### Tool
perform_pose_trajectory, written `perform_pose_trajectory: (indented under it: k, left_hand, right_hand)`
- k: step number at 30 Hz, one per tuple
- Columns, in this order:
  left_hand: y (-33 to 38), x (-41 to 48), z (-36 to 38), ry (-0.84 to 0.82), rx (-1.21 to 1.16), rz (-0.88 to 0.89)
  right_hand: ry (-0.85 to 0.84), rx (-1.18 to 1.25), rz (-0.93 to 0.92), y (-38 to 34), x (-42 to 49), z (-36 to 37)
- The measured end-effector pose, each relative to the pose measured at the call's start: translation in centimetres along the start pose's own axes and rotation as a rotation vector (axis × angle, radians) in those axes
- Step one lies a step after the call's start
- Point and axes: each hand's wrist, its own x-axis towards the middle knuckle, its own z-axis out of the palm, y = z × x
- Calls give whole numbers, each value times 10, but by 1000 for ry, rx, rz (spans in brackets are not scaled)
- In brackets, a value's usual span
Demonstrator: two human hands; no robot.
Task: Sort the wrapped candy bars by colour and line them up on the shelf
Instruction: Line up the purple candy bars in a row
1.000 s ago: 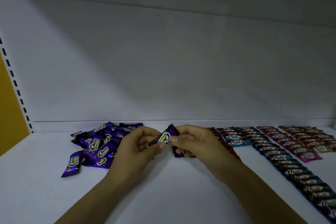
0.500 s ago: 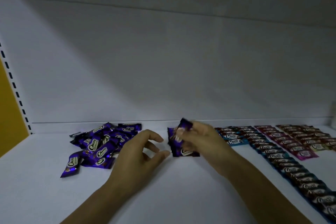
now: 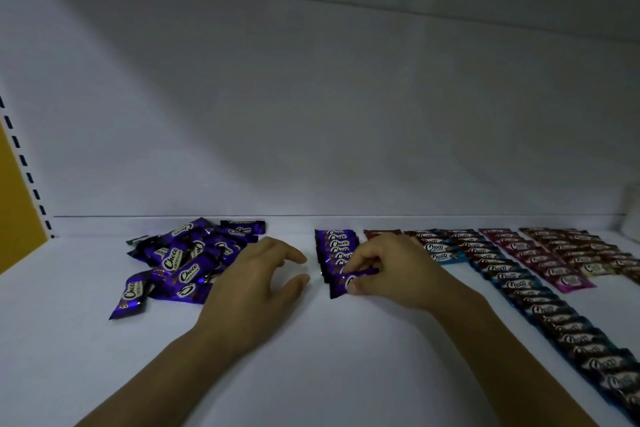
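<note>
At far left edge, a yellow panel sits behind a slotted upright. Right of it, on the white shelf, a loose pile of purple bars lies w/ wrappers pointing every which way. One stray bar at the pile's lower left is tilted, long axis running lower left to upper right.

The left hand is just right of the pile, palm down, thumb & forefinger apart, other fingers loosely curved, holding nothing.

Centre frame is the purple row: bars overlap, each w/ long axis left-right, and the row runs from near the back wall toward the front. At its near end the right hand pinches one purple bar btwn thumb & fingertips. That bar's long axis goes approx left-right, right end tipped a bit up, label facing up. Can't tell if it touches the shelf.

Behind the right hand is a red row, mostly hidden. Further right, blue rows stretch to the lower right corner, then a pink row, then dark brownish-red rows at right edge.
</note>
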Motion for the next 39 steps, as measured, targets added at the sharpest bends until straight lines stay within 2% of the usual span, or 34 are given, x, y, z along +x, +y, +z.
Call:
perform_pose_trajectory:
  k: [7, 18, 26, 32, 39]
  left_hand:
    - [0, -2, 2, -172, 75, 68]
    - [0, -2, 4, -204, 141, 102]
    - [1, -1, 5, -215, 167, 95]
    - [2, 1, 7, -358, 225, 101]
    - [0, 0, 8, -403, 254, 92]
  right_hand:
    - [46, -37, -43, 3, 2, 3]
    - [23, -70, -33, 4, 2, 1]
    - [1, -118, 58, 10, -1, -6]
    - [8, -153, 61, 11, 1, -4]
    - [-20, -118, 63, 10, -1, -5]
